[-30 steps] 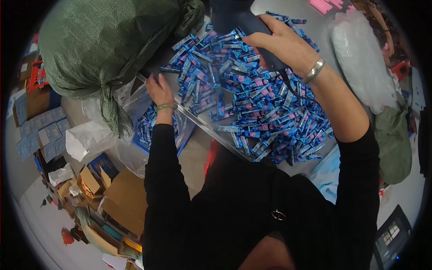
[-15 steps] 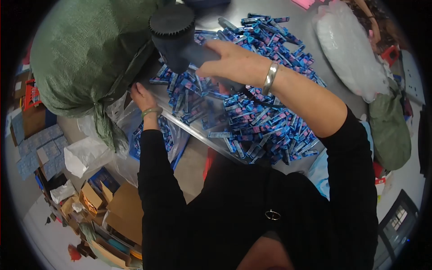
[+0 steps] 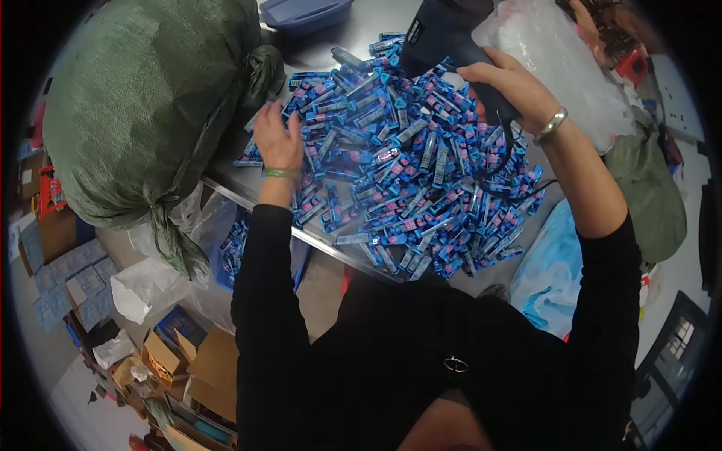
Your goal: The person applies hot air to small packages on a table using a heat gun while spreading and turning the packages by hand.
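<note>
A heap of small shiny blue-and-pink wrapped sticks lies across the metal table. At the heap's upper right, my right hand is closed round the handle of a black hair-dryer-like device, whose thick body points away from me and whose black cord loops over the sticks. My fingers are partly hidden behind its handle. My left hand rests at the heap's left edge, fingers spread, beside the green sack. Below the table edge, a plastic-lined blue bin holds more of the sticks.
A bulging green woven sack stands at the left. A blue-grey tub sits at the back. On the right are a clear plastic bag and a blue-and-white bag. Cardboard boxes fill the lower left. Another person's arm shows at top right.
My right hand has carried the black device rightward, from near the green sack to the heap's far right. My left hand has risen from over the bin onto the table by the sticks.
</note>
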A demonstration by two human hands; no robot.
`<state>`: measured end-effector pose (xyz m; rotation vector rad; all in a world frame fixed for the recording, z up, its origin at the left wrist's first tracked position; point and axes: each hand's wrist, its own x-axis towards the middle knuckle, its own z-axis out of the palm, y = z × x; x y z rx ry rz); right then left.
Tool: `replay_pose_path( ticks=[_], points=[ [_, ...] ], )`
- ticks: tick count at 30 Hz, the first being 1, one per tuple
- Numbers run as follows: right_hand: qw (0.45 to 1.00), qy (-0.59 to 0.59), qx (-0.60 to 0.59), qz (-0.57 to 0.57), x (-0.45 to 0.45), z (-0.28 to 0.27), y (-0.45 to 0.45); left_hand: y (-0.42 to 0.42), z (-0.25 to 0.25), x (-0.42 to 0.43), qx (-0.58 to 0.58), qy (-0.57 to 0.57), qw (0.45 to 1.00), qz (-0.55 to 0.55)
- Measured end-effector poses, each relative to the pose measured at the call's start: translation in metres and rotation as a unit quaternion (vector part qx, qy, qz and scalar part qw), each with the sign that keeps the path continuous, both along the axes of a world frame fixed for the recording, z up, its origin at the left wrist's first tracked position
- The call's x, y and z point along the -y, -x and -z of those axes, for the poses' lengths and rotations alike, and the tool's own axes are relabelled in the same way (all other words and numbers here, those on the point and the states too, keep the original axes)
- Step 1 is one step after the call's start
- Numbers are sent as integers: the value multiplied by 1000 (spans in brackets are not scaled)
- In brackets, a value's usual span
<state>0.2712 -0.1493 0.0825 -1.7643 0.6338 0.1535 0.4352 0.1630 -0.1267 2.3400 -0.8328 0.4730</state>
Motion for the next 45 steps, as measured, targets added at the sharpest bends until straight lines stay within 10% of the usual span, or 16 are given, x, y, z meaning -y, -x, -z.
replay_pose_path(
  ticks=[8, 26, 29, 36, 45],
  points=[
    [991, 66, 81, 89, 19, 28, -67, -5, -4, 91, -25, -16, 999, 42],
    [996, 28, -2, -89, -3, 7, -58, -58, 14, 67, -64, 52, 984, -160],
    [971, 219, 90, -36, 15, 36, -58, -58, 16, 73, -65, -13, 997, -40],
    [999, 26, 15, -44, 21, -14, -2, 12, 17, 138, -107, -159, 978, 83],
    [988, 140, 68, 9, 35, -1, 4, 130, 1, 198, -187, -111, 960, 177]
  ],
)
